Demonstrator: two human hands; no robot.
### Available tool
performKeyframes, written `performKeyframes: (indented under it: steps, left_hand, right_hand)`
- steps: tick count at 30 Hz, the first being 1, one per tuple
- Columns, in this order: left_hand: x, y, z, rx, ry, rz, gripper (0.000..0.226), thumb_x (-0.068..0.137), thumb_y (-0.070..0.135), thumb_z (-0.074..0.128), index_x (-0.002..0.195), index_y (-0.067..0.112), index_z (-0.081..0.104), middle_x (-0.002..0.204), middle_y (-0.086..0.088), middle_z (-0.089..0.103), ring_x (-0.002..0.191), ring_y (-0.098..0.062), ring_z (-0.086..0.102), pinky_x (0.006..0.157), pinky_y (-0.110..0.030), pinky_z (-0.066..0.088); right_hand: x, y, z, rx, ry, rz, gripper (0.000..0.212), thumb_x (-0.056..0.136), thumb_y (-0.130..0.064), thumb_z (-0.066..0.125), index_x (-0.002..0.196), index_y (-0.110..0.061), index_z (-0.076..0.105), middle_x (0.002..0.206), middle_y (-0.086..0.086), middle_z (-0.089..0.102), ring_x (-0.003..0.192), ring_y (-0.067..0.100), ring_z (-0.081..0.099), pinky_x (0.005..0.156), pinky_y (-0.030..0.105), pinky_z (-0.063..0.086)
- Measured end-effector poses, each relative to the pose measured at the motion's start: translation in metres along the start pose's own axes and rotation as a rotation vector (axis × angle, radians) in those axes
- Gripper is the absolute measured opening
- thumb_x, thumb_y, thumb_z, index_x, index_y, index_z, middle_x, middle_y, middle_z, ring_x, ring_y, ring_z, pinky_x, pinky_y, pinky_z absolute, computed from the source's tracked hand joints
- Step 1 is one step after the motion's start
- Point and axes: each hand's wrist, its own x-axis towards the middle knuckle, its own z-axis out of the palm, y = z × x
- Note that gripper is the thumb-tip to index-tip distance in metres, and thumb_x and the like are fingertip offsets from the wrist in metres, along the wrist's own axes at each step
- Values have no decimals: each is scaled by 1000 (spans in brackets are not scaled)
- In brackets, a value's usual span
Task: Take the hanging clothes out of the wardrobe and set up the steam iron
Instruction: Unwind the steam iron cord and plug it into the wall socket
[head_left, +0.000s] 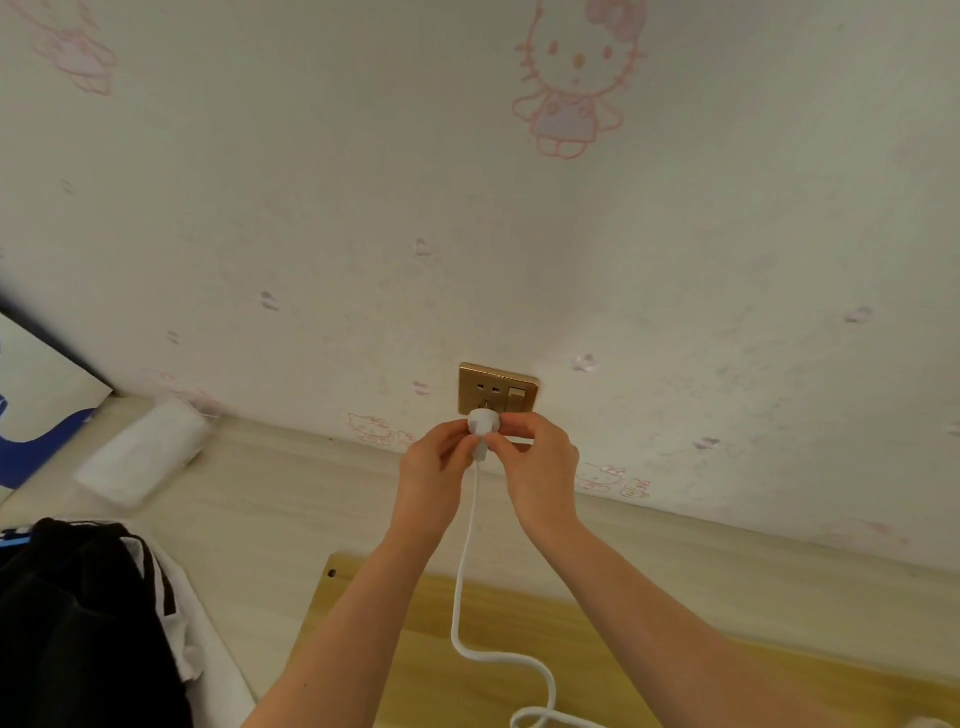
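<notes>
Plug (484, 422) pinched between left hand (434, 467) and right hand (540, 467) at socket (497, 391): line pins with slots, push straight, keep cord (467, 571) slack.

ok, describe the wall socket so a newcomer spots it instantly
Low on the cartoon-cat wallpapered wall, just above the pale wooden surface, sits the wall socket. It is the only gold plate, with a rocker switch, right behind the white plug both hands pinch.
</notes>
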Motion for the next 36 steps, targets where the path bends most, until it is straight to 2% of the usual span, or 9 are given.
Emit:
performKeyframes:
  steps: [4,11,19,25,27,29,32,36]
  left_hand:
    - [6,2,3,-45,0,-22,22,96,17,54,114,11,65,101,-2,71,95,-13,68,89,-34,55]
    - [11,-1,6,-32,15,-18,25,97,19,52,117,11,65,99,1,71,93,-11,67,86,-30,55]
    - [15,0,7,-88,38,-42,23,96,18,53,113,10,67,97,-1,72,93,-13,68,87,-32,55]
    - [12,3,8,-50,84,-98,19,95,26,56,106,18,68,93,4,72,91,-13,68,87,-36,55]
    - [12,5,5,11,100,-103,17,93,31,58,102,21,68,92,5,72,90,-12,67,87,-39,55]
    - [8,9,2,70,111,-110,16,93,33,58,100,23,67,93,5,71,91,-13,67,87,-41,55]
    - [-6,11,-1,193,122,-110,21,95,31,54,110,20,64,99,3,69,95,-15,64,88,-40,54]
    - [-40,9,-2,376,105,-83,27,96,26,51,121,17,59,107,1,65,96,-10,58,80,-23,43]
  right_hand:
    - [4,-2,0,7,34,-9,12,83,-22,72,95,-19,70,89,-9,68,78,-3,59,65,-4,36]
    - [5,-2,4,14,49,-7,8,84,-17,71,92,-16,68,87,-8,66,75,-5,58,66,-5,35]
    - [10,-3,8,19,83,9,5,84,-16,71,87,-18,67,83,-9,65,75,-3,58,66,-4,36]
    - [7,-3,7,-8,59,-21,11,86,-18,68,96,-14,65,90,-7,65,74,-3,57,63,-2,39]
    - [5,-3,3,-53,20,-45,15,88,-21,66,101,-15,64,96,-5,67,78,1,57,65,1,42]
    - [3,-2,-3,-98,-22,-62,21,89,-25,65,107,-14,61,100,-2,66,84,7,59,74,10,46]
    - [-7,4,-18,-218,-101,-58,33,92,-29,61,120,-13,55,115,2,63,103,15,60,82,19,42]
    - [-32,22,-48,-330,-185,-40,40,96,-30,53,131,-11,47,128,5,58,115,20,55,88,24,41]
